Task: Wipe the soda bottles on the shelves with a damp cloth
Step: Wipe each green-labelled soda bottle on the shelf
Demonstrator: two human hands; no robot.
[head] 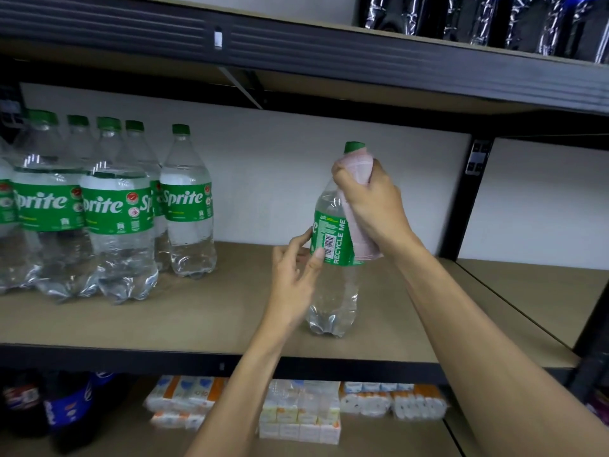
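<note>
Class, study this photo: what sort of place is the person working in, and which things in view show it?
Probably a shop or its stockroom: black metal shelving with tan boards, a group of identical clear plastic Sprite bottles with green caps, and stacked white-and-orange packaged goods on the shelf below.

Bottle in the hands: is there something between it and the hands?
Yes, on one side. The pink cloth is wrapped over the neck of the bottle, under the right hand, so that hand grips cloth, not plastic. The left hand touches the label directly, with nothing visible between.
</note>
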